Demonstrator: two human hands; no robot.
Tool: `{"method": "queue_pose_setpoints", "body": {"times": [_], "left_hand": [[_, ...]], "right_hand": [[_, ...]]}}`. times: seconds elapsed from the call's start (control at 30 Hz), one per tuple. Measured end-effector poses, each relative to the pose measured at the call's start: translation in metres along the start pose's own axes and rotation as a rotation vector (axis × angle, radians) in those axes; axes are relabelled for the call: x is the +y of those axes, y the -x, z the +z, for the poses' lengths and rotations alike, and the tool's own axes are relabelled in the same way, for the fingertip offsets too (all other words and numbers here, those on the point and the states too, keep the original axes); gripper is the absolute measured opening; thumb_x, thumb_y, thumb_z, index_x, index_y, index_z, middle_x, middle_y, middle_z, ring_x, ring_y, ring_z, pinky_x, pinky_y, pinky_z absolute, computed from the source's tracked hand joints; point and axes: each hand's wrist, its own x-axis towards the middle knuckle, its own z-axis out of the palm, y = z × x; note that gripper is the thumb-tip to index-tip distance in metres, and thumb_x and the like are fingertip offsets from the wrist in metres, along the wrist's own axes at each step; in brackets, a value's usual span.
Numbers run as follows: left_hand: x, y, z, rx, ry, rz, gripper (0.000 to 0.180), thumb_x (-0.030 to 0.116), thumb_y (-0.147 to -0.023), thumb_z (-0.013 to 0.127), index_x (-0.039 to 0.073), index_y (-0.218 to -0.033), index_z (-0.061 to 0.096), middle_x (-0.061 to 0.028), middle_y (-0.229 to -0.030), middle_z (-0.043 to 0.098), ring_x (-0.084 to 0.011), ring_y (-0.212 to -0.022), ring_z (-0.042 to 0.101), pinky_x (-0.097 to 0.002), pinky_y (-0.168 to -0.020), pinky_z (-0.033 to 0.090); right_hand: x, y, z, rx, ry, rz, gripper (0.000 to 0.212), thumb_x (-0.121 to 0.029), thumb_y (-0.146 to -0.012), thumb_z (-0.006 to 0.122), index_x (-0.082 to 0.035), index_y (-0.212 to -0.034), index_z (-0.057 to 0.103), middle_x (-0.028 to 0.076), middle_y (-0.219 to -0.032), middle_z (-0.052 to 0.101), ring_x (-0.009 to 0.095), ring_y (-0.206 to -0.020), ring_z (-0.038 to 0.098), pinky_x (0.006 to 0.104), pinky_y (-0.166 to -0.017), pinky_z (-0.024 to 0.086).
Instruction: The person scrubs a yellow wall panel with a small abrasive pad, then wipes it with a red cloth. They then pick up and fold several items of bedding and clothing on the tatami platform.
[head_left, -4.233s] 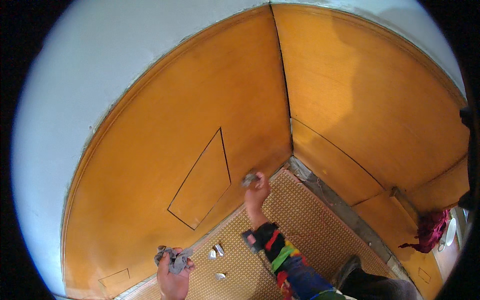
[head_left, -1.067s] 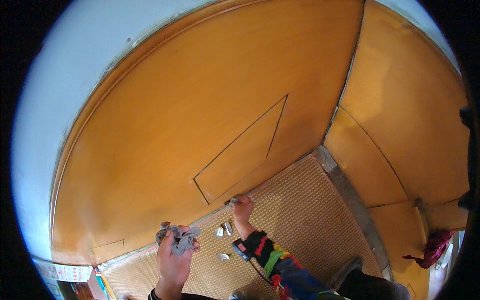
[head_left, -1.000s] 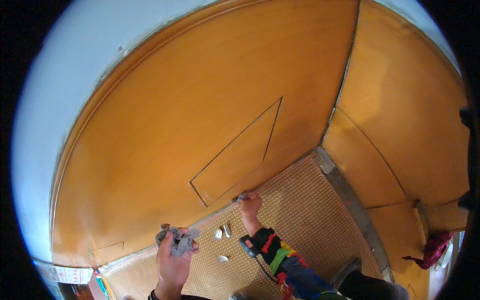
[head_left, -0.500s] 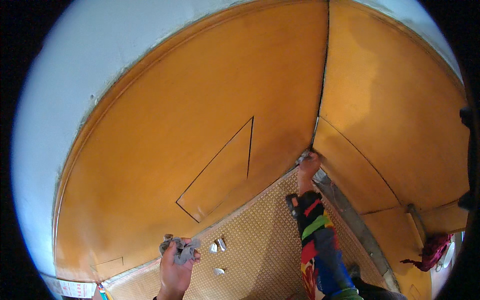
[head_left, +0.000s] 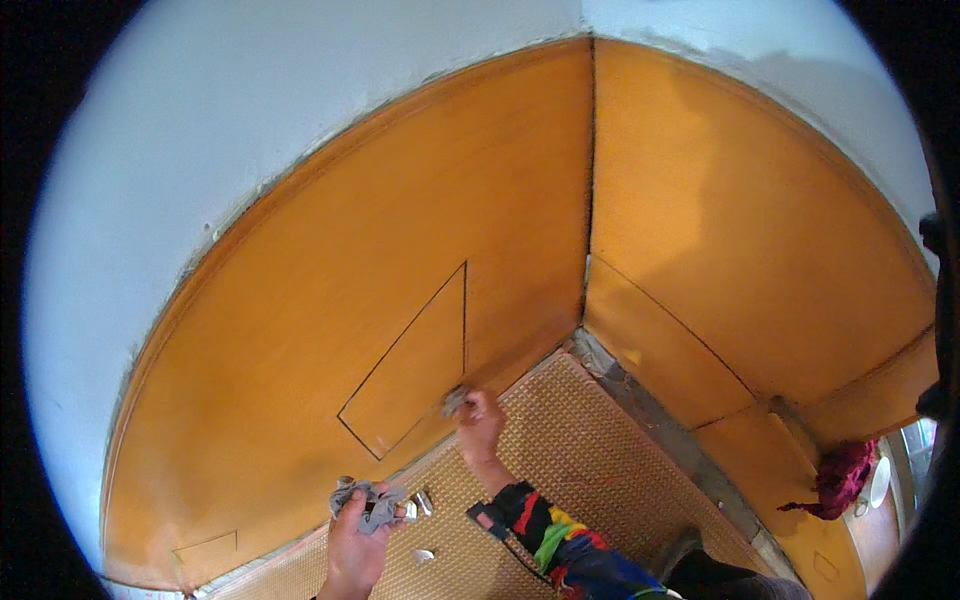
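My left hand is closed around a crumpled grey rag and stays low, above the woven mat. Farther forward, my right hand pinches a small grey wad against the lower part of the orange wall panel. That spot lies by the lower right end of a thin black outline on the panel. Small silvery scraps rest on the mat beside my left hand. The fingers partly hide the wad, and its exact material is unclear.
Two orange panels meet in a dark corner seam, with pale wall above. A grey strip edges the mat on the right. Farther right are a dark red cloth and a white round object. My dark-clothed leg shows below.
My right hand has left the bottom of the corner and moved left and nearer along the panel with its wad. The left hand still holds the rag. The whole view has shifted.
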Motion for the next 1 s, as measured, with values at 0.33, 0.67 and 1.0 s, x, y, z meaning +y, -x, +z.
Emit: {"method": "queue_pose_setpoints", "body": {"times": [0.33, 0.67, 1.0], "left_hand": [[-0.009, -0.004, 0.035, -0.337, 0.192, 0.014, 0.045, 0.032, -0.093, 0.058, 0.014, -0.131, 0.045, -0.0038, -0.129, 0.052, -0.0219, -0.124, 0.046, -0.0431, -0.099, 0.043], [-0.034, 0.012, 0.092, -0.440, 0.206, -0.344, 0.026, 0.027, -0.093, 0.059, 0.009, -0.111, 0.055, -0.0072, -0.093, 0.061, -0.0233, -0.082, 0.062, -0.0372, -0.067, 0.051], [-0.033, 0.013, 0.093, -0.513, 0.251, -0.339, 0.025, 0.027, -0.092, 0.060, 0.008, -0.109, 0.057, -0.0076, -0.094, 0.064, -0.0242, -0.080, 0.065, -0.0393, -0.066, 0.053]], "right_hand": [[-0.183, 0.050, -0.083, -0.795, 0.256, -0.457, 0.024, -0.006, -0.077, 0.061, -0.006, -0.101, 0.061, 0.016, -0.091, 0.063, 0.035, -0.083, 0.061, 0.0420, -0.072, 0.051], [-0.297, 0.054, -0.338, 0.803, 1.042, -0.540, 0.021, -0.005, -0.070, 0.073, -0.006, -0.087, 0.061, 0.011, -0.087, 0.059, 0.031, -0.090, 0.057, 0.0392, -0.077, 0.047], [-0.230, 0.057, -0.438, 0.893, 1.252, -0.236, 0.076, -0.004, -0.067, 0.074, -0.004, -0.136, 0.040, 0.017, -0.111, 0.057, 0.035, -0.102, 0.051, 0.0402, -0.092, 0.042]]}}
